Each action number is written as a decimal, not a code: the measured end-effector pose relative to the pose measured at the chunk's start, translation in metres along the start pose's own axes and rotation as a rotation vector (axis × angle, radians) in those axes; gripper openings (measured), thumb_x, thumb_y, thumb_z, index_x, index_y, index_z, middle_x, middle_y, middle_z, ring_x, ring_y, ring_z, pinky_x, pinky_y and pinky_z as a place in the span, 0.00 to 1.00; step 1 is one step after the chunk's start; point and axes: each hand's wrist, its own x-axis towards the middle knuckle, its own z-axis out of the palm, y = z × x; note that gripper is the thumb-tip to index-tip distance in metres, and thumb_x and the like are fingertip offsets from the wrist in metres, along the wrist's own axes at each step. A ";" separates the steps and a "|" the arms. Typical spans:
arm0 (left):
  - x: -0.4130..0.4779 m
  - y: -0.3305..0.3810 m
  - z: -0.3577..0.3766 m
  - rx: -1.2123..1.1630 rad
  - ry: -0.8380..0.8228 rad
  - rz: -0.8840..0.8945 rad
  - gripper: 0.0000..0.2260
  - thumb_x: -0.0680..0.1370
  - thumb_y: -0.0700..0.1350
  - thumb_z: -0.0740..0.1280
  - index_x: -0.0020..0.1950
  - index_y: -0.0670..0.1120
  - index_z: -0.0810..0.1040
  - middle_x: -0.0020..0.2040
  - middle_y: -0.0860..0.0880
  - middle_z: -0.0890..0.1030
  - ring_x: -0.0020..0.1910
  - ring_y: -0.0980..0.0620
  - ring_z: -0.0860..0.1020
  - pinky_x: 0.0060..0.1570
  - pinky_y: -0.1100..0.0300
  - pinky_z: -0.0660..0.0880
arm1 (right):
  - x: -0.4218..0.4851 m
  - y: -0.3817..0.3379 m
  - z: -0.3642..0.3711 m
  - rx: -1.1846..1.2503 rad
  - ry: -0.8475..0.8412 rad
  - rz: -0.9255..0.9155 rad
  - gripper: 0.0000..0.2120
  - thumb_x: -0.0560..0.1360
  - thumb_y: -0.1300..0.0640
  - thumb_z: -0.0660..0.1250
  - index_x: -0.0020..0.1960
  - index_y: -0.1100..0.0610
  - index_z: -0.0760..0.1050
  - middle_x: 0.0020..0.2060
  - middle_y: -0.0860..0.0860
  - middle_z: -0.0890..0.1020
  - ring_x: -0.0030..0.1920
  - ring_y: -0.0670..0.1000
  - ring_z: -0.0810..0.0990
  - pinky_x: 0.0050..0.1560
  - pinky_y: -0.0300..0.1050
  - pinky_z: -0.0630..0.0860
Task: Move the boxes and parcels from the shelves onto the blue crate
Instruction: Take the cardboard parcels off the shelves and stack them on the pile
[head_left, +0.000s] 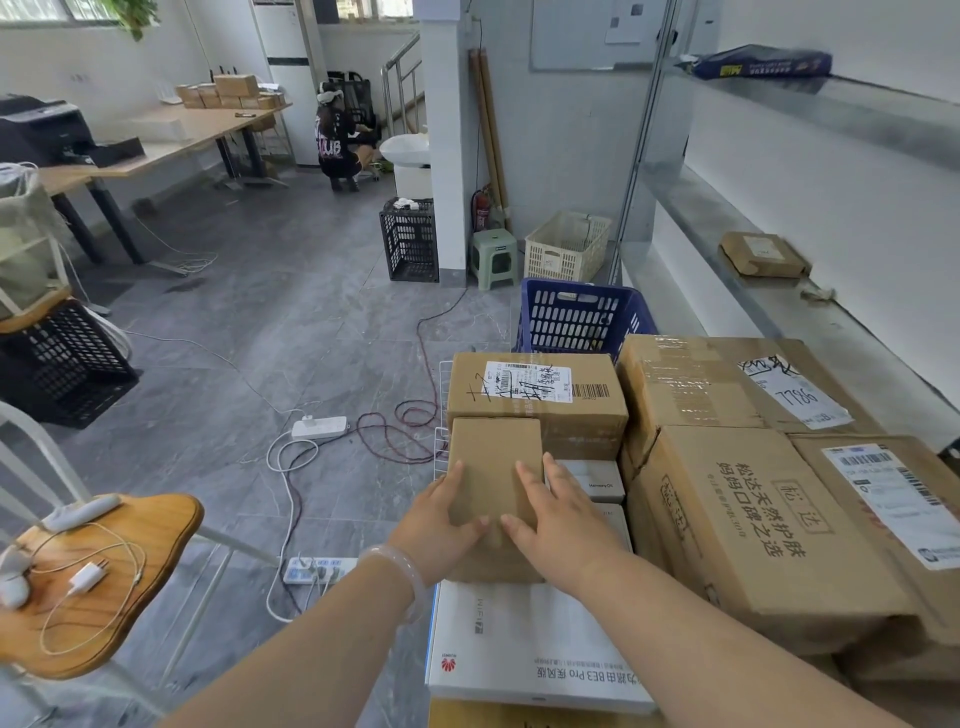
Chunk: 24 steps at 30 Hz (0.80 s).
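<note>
Laying L hand (441, 525) on near-left corner of small brown box (493, 467), thumb running up its left edge, fingers nearly straight & close together on top. Pressing R hand (563, 525) flat on same top just beside, fingers straight & slightly apart, w/ box's near end sitting over a white box (519, 644) & far end touching a labelled box (535, 395). Seeing blue crate (576, 317) just behind pile, big cartons (753, 519) at right, one parcel (763, 254) lying on shelf (857, 332) far right.

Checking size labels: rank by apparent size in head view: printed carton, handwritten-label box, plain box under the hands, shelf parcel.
1. printed carton
2. handwritten-label box
3. plain box
4. shelf parcel, farther off, so true rank unsure.
</note>
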 end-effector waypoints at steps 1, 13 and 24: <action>0.000 0.000 0.000 0.003 0.002 -0.001 0.36 0.78 0.52 0.68 0.80 0.52 0.51 0.75 0.49 0.63 0.71 0.50 0.67 0.69 0.53 0.67 | 0.000 0.000 -0.001 -0.006 0.000 -0.003 0.33 0.81 0.38 0.52 0.80 0.45 0.42 0.79 0.50 0.38 0.78 0.50 0.39 0.76 0.48 0.43; -0.011 0.041 0.005 0.289 0.237 0.116 0.36 0.78 0.58 0.65 0.80 0.57 0.49 0.80 0.48 0.49 0.79 0.46 0.50 0.76 0.52 0.50 | -0.032 0.020 -0.026 -0.002 0.154 -0.090 0.36 0.79 0.36 0.55 0.80 0.42 0.41 0.79 0.48 0.39 0.78 0.48 0.37 0.76 0.48 0.42; -0.054 0.080 0.031 0.628 0.118 0.406 0.36 0.78 0.64 0.59 0.78 0.63 0.40 0.81 0.52 0.42 0.79 0.47 0.46 0.77 0.48 0.46 | -0.122 0.033 -0.008 -0.007 0.343 0.045 0.38 0.78 0.35 0.58 0.79 0.41 0.40 0.79 0.45 0.38 0.78 0.48 0.37 0.76 0.47 0.42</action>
